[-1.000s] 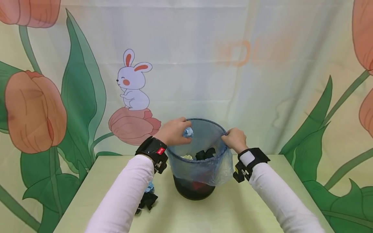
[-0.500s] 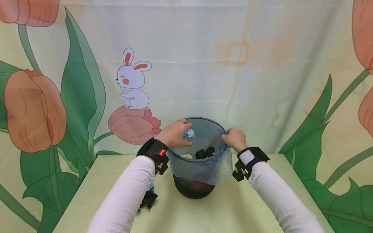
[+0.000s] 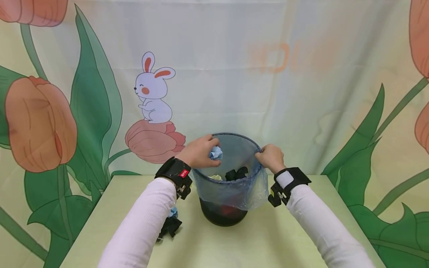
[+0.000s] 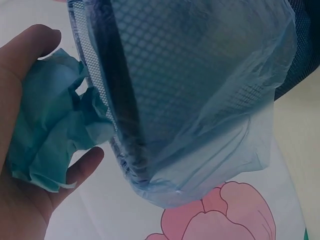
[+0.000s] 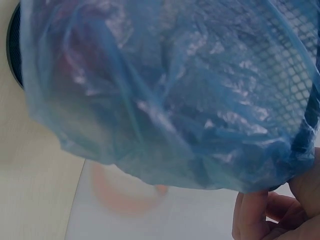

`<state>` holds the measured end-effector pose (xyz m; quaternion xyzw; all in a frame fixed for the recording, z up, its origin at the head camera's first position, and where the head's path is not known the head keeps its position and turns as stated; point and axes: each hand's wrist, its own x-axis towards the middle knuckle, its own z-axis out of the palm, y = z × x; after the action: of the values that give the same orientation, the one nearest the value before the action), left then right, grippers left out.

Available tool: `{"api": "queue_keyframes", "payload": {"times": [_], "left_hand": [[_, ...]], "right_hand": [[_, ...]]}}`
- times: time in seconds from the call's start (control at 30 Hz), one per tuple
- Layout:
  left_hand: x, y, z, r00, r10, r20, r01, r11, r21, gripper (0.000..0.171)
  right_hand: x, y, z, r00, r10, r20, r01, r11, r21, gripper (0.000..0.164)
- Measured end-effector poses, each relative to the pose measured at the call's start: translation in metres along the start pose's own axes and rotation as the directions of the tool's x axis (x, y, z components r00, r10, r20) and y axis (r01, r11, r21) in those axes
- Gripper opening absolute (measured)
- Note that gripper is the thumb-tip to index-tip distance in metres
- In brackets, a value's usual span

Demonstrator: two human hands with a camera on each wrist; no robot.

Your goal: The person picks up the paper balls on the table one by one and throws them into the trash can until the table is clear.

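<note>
A black mesh wastebasket (image 3: 223, 219) stands on the table, lined with a translucent blue plastic bag (image 3: 231, 197) folded over its rim. My left hand (image 3: 200, 152) holds a crumpled blue paper ball (image 3: 216, 153) above the left side of the opening. In the left wrist view, thumb and fingers curve around that paper ball (image 4: 55, 120), beside the rim. On the right, my right hand (image 3: 270, 158) grips the bag-covered rim; the right wrist view shows its fingers curled at the edge below the loose bag (image 5: 165, 100). Inside lie black crumpled paper (image 3: 237, 174) and pale yellow crumpled paper (image 3: 215, 177).
Near my left forearm, more black crumpled paper (image 3: 171, 226) and blue crumpled paper (image 3: 172, 212) lie on the pale table (image 3: 254, 249), partly hidden by the sleeve. Behind the table hangs a printed curtain (image 3: 214, 74) with a rabbit and tulips.
The head view has tilted slightly, so the scene sits a little higher. My left hand, still holding the blue paper ball, has shifted only slightly; the right hand keeps its grip on the rim.
</note>
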<state>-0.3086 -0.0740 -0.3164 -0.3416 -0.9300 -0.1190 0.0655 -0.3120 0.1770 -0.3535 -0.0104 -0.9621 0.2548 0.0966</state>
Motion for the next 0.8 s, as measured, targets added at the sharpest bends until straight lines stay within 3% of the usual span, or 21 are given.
{"api": "queue_keyframes", "payload": {"times": [0.2, 0.47, 0.8], "left_hand": [[-0.002, -0.002, 0.001, 0.999, -0.026, 0.025, 0.027, 1.0, -0.015, 0.049], [-0.008, -0.007, 0.001, 0.999, -0.014, 0.037, 0.013, 1.0, 0.006, 0.051], [-0.027, -0.019, -0.006, 0.999, -0.021, -0.035, 0.023, 0.997, 0.068, 0.048]], "right_hand": [[-0.001, -0.001, -0.001, 1.0, 0.008, -0.001, -0.008, 1.0, -0.001, 0.037], [-0.001, -0.001, -0.002, 1.0, 0.003, -0.001, -0.003, 1.0, -0.002, 0.036], [-0.002, -0.002, -0.001, 1.0, 0.001, -0.004, -0.001, 1.0, 0.008, 0.038]]}}
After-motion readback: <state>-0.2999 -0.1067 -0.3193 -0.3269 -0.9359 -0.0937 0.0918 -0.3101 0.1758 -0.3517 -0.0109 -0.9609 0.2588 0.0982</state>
